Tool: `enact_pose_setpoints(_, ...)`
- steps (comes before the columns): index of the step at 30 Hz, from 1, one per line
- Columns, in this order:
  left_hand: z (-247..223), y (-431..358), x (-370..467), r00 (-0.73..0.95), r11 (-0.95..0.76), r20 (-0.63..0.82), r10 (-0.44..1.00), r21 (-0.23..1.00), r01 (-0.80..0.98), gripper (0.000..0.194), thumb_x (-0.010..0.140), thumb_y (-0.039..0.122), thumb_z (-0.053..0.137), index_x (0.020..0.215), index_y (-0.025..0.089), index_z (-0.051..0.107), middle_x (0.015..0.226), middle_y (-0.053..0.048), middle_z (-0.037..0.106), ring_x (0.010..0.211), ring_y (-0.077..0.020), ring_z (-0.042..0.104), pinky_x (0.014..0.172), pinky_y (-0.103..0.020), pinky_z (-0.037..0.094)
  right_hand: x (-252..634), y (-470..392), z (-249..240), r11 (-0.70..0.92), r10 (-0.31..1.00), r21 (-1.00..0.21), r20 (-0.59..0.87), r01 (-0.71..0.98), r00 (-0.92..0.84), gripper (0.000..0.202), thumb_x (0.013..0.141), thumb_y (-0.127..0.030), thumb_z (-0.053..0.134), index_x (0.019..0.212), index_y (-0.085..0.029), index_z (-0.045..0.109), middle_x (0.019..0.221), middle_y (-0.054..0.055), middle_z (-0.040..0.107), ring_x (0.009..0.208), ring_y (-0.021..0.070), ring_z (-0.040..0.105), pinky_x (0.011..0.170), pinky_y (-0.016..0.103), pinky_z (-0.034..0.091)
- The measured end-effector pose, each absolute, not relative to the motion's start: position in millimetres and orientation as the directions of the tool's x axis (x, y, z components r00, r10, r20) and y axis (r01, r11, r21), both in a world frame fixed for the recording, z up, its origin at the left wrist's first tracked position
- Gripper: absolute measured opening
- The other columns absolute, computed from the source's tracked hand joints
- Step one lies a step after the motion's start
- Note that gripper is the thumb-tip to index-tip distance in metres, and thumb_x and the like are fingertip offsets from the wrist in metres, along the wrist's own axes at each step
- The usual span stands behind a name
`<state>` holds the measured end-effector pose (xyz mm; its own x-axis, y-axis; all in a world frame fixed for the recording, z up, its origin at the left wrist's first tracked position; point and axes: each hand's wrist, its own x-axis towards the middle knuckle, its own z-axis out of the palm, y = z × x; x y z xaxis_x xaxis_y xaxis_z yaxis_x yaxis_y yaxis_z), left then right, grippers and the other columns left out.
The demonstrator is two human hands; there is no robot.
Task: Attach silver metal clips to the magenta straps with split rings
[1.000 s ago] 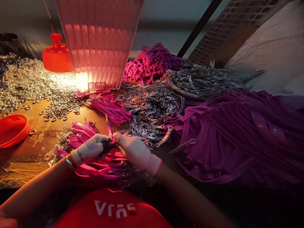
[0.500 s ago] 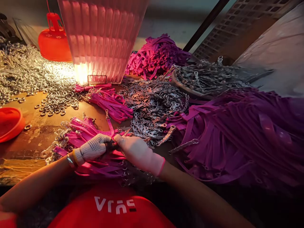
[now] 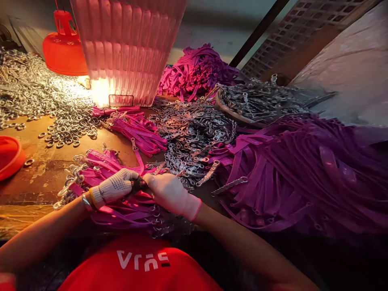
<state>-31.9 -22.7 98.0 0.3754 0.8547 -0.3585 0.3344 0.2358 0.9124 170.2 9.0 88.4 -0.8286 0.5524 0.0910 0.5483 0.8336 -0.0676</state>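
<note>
My left hand, in a dotted white glove with dark fingertips, is closed. My right hand, in a plain white glove with a pink cuff, is closed and meets it. What lies between the fingertips is too small and dark to make out. Both hands are above a heap of pink straps with metal rings at their ends. Behind them, one strap with a metal end stands up. A pile of twisted metal chain pieces lies beyond my right hand.
Loose metal rings spread at the left under a red lamp. A ribbed translucent panel leans beside it. An orange-red dish sits at the left edge. Purple straps cover the right side; another strap pile is behind.
The whole view has shifted slightly, so things appear a little further left. My hands remain together, closed, in nearly the same place over the straps.
</note>
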Motion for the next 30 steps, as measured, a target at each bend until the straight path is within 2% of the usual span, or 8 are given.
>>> enact_pose_setpoints(2,99.4,-24.9,-32.2,0.34,0.155,-0.315,0.886,0.892,0.424,0.018,0.081,0.023,0.049,0.07,0.015,0.059,0.057,0.001,0.055,0.046,-0.0083,0.045,0.045,-0.019,0.031,175.2,8.2,83.8,0.807,0.59,-0.163,0.204,0.567,-0.781,0.013,0.094,-0.023,0.06,0.104,-0.016,0.061,0.076,0.004,0.068,0.068,0.0185,0.061,0.06,0.029,0.033)
enact_pose_setpoints(4,98.8,-28.8,-29.7,0.294,0.071,-0.251,0.922,0.857,0.51,0.02,0.084,0.022,0.048,0.07,0.014,0.06,0.06,0.0,0.057,0.051,-0.0089,0.045,0.049,-0.02,0.031,178.7,5.4,81.5,0.766,0.643,-0.234,0.274,0.598,-0.716,0.013,0.092,-0.018,0.059,0.105,-0.017,0.06,0.08,0.003,0.068,0.071,0.018,0.061,0.065,0.028,0.037)
enact_pose_setpoints(7,96.2,-35.8,-21.4,0.255,-0.016,-0.169,0.952,0.805,0.593,0.026,0.088,0.024,0.048,0.068,0.013,0.06,0.062,-0.001,0.059,0.055,-0.0095,0.044,0.052,-0.022,0.029,180.4,-0.8,79.9,0.75,0.661,-0.248,0.3,0.613,-0.688,0.022,0.09,-0.008,0.053,0.11,-0.017,0.058,0.085,0.005,0.068,0.076,0.0183,0.061,0.068,0.028,0.039)
enact_pose_setpoints(14,92.3,-46.1,-3.3,0.162,0.023,-0.152,0.975,0.794,0.608,0.04,0.096,0.04,0.049,0.068,0.013,0.058,0.061,0.0,0.056,0.058,-0.0101,0.044,0.054,-0.024,0.026,183.8,-5.5,73.8,0.785,0.602,-0.052,0.3,0.617,-0.74,0.022,0.096,-0.009,0.043,0.112,-0.015,0.057,0.076,0.003,0.065,0.06,0.0158,0.054,0.056,0.031,0.028)
enact_pose_setpoints(22,90.4,-41.4,-3.8,0.214,-0.022,-0.134,0.968,0.799,0.601,0.03,0.093,0.027,0.049,0.072,0.012,0.063,0.064,0.0,0.061,0.057,-0.0098,0.047,0.054,-0.024,0.027,191.1,7.0,79.8,0.895,0.403,0.06,0.319,0.443,-0.858,0.024,0.103,-0.012,0.03,0.097,-0.016,0.053,0.069,0.0,0.058,0.056,0.0141,0.05,0.053,0.032,0.022)
enact_pose_setpoints(26,88.0,-37.0,-4.5,0.242,-0.051,-0.118,0.963,0.802,0.595,0.025,0.09,0.02,0.051,0.071,0.011,0.064,0.066,-0.001,0.063,0.059,-0.01,0.049,0.055,-0.023,0.029,187.7,9.8,84.3,0.9,0.368,0.159,0.218,0.405,-0.904,0.021,0.103,-0.011,0.032,0.098,-0.015,0.052,0.069,0.002,0.06,0.055,0.0149,0.051,0.052,0.032,0.02)
enact_pose_setpoints(30,85.6,-29.8,-5.3,0.271,-0.091,-0.092,0.958,0.8,0.593,0.024,0.09,0.019,0.053,0.071,0.011,0.065,0.067,-0.001,0.065,0.062,-0.0109,0.052,0.057,-0.022,0.032,180.8,14.0,97.8,0.883,0.422,0.215,0.025,0.417,-0.906,0.017,0.098,-0.009,0.039,0.097,-0.013,0.055,0.067,0.004,0.063,0.055,0.0164,0.056,0.051,0.032,0.018)
